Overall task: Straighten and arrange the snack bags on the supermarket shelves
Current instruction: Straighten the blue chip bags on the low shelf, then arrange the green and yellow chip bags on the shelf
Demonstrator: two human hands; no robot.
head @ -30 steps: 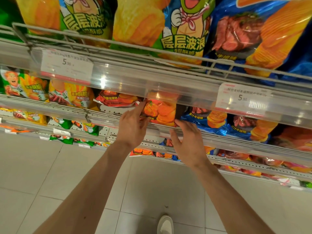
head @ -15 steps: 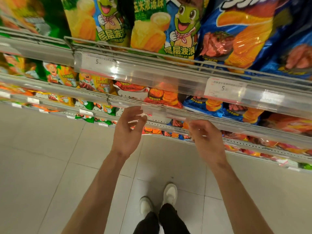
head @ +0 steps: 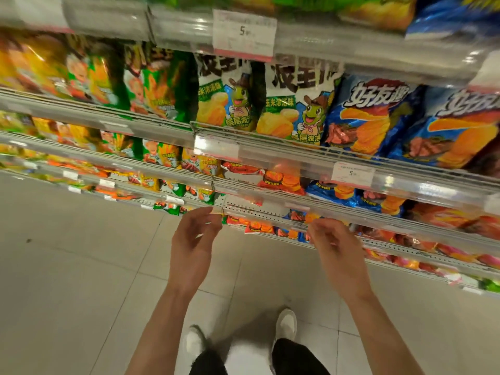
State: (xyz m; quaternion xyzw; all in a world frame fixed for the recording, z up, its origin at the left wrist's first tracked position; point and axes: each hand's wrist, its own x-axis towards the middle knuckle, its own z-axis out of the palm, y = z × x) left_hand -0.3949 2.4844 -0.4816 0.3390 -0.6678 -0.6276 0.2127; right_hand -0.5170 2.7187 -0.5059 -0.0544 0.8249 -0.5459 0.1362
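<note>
Left hand (head: 193, 239) hung free in front of the shelf edge (head: 259, 212), fingers loosely curled, holding nothing. Right hand (head: 334, 243) likewise relaxed, empty, just below the same rail. Snack bags: orange bag (head: 281, 181) lay flat just above and between both hands; green-and-white bags (head: 295, 109) stood upright well above, held by a wire rail. Probably between bags, choosing the next.

The snack bags (head: 89, 77) at left are smeared by blur; the price tag (head: 351, 173) print is too small to read.
</note>
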